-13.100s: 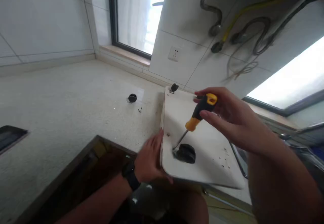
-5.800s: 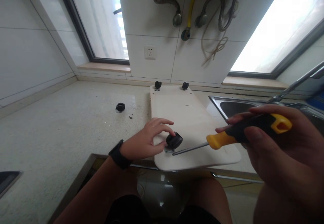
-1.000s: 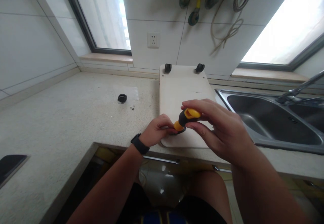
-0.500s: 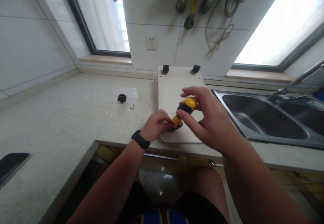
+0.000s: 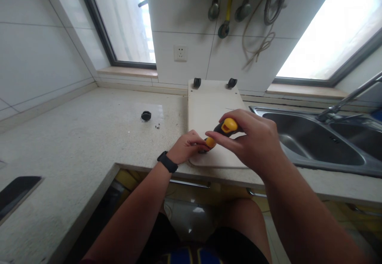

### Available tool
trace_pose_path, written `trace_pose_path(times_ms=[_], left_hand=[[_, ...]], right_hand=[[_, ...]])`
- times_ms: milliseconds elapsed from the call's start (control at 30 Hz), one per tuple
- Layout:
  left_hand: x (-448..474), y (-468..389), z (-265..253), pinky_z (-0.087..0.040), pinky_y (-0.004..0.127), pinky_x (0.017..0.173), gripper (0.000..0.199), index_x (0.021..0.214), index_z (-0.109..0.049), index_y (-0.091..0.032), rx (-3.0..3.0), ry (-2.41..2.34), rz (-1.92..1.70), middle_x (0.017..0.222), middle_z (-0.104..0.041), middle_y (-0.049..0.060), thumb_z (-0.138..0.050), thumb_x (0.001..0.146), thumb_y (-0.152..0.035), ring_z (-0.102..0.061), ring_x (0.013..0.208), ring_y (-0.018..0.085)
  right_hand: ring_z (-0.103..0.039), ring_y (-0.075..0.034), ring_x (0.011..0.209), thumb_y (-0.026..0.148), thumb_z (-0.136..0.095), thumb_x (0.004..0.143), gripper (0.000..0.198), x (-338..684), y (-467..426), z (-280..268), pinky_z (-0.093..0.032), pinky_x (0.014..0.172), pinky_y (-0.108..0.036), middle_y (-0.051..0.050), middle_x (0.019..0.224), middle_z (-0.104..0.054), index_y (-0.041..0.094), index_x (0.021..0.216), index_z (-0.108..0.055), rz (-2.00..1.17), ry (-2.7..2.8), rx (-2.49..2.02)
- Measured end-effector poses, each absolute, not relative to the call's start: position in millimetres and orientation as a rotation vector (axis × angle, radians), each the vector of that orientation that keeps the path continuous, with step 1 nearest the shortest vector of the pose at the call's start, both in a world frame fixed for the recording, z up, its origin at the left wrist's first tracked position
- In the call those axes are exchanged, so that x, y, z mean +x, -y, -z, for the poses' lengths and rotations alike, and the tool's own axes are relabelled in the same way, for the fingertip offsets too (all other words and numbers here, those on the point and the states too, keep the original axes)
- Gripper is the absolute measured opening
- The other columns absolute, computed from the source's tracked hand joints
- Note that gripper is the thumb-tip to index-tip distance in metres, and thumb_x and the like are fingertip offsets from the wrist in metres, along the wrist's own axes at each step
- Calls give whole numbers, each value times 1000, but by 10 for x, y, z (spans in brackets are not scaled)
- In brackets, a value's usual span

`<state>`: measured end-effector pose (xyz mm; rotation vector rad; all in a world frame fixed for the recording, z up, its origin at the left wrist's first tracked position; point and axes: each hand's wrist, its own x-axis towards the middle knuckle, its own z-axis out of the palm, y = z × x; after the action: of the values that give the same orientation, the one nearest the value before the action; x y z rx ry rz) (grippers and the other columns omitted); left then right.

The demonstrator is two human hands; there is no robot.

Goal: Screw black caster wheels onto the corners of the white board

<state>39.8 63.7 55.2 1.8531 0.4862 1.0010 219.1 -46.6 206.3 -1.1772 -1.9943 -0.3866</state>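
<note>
Near the middle of the head view, our right hand [image 5: 256, 140] wraps its thumb and fingers around the yellow-and-black handle of a screwdriver [image 5: 229, 126], gripping it firmly; the handle slants down towards the left, and we cannot see its tip. Just to the left of it, our left hand [image 5: 188, 146] has its thumb and fingertips drawn together at the front end of the handle, over a dark part [image 5: 204, 151] that is mostly hidden; we cannot tell which of the two they pinch. On that wrist we wear a black watch [image 5: 167, 162].

Beneath both hands, a pale board [image 5: 211, 100] lies flat on the counter [image 5: 89, 132], just right of the frame's centre, its lower edge near the counter's front edge. At its top corners we see two black casters, one on the left [image 5: 197, 83] and one on the right [image 5: 232, 83]. Left of the board, a loose black caster [image 5: 146, 115] sits on the counter, with a few small screws [image 5: 157, 126] near it. Towards the right edge we have a steel sink [image 5: 313, 140], and at lower left a dark flat object [image 5: 18, 194].
</note>
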Motion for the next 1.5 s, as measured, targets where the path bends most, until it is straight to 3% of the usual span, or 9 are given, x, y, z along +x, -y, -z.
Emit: trace_pose_path(times_ms=[167, 333, 533, 733, 867, 1067, 1200, 1267, 1500], left_hand=[[378, -630, -581, -55, 37, 88, 9, 93, -88, -26, 1828, -454, -1034, 89, -71, 5, -81, 90, -31, -67, 92, 22], [369, -623, -583, -54, 35, 85, 11, 95, -88, -26, 1799, -437, -1008, 87, -70, 4, -81, 90, -32, -67, 90, 21], [362, -634, -569, -57, 38, 89, 19, 93, -87, -24, 1785, -442, -963, 91, -71, 6, -79, 92, -41, -69, 92, 21], [354, -610, -593, -56, 37, 87, 15, 89, -87, -24, 1750, -412, -991, 89, -68, 4, -81, 90, -38, -68, 88, 20], [346, -619, -588, -56, 37, 87, 13, 92, -87, -25, 1759, -401, -981, 90, -69, 5, -80, 91, -36, -68, 90, 21], [343, -659, -535, -55, 38, 91, 14, 97, -87, -25, 1818, -420, -933, 92, -73, 6, -77, 94, -33, -68, 96, 22], [342, -643, -553, -55, 39, 92, 15, 93, -87, -24, 1825, -426, -965, 89, -72, 6, -77, 94, -35, -68, 95, 22], [338, -629, -568, -55, 39, 92, 16, 91, -87, -24, 1828, -426, -984, 89, -72, 6, -78, 93, -37, -68, 95, 23], [339, -645, -534, -56, 39, 91, 17, 101, -87, -25, 1816, -431, -948, 93, -72, 6, -76, 95, -36, -69, 96, 23]], right_hand=[[-71, -24, 116, 25, -59, 104, 51, 2354, 502, -2251, -59, 97, -40, -11, 138, -70, 25, 154, -50, -84, 2312, -1066], [-76, -23, 94, 22, -69, 98, 32, 2383, 455, -2260, -60, 86, -38, -7, 114, -80, 24, 130, -69, 132, 2269, -1125], [-74, -21, 76, 35, -79, 94, 24, 2230, 494, -2157, -60, 72, -35, -6, 94, -76, 22, 110, -68, 301, 2092, -1204], [-74, -25, 112, 22, -60, 102, 47, 2345, 499, -2322, -62, 94, -44, -10, 133, -73, 28, 149, -54, 3, 2376, -1053], [-77, -25, 96, 23, -69, 98, 31, 2325, 461, -2305, -63, 87, -43, -7, 114, -79, 26, 129, -68, 121, 2303, -1097], [-73, -22, 74, 39, -81, 91, 23, 2186, 469, -2141, -63, 70, -39, -6, 90, -75, 22, 103, -70, 296, 2038, -1160], [-75, -26, 109, 36, -71, 98, 52, 2295, 461, -2250, -63, 93, -43, -13, 133, -72, 23, 147, -56, 3, 2262, -1082], [-73, -24, 116, 29, -64, 102, 50, 2359, 441, -2340, -61, 98, -41, -10, 141, -70, 27, 152, -53, -84, 2398, -1020], [-71, -22, 78, 34, -78, 94, 17, 2271, 398, -2311, -56, 72, -36, -4, 94, -77, 26, 106, -71, 252, 2270, -1132]])
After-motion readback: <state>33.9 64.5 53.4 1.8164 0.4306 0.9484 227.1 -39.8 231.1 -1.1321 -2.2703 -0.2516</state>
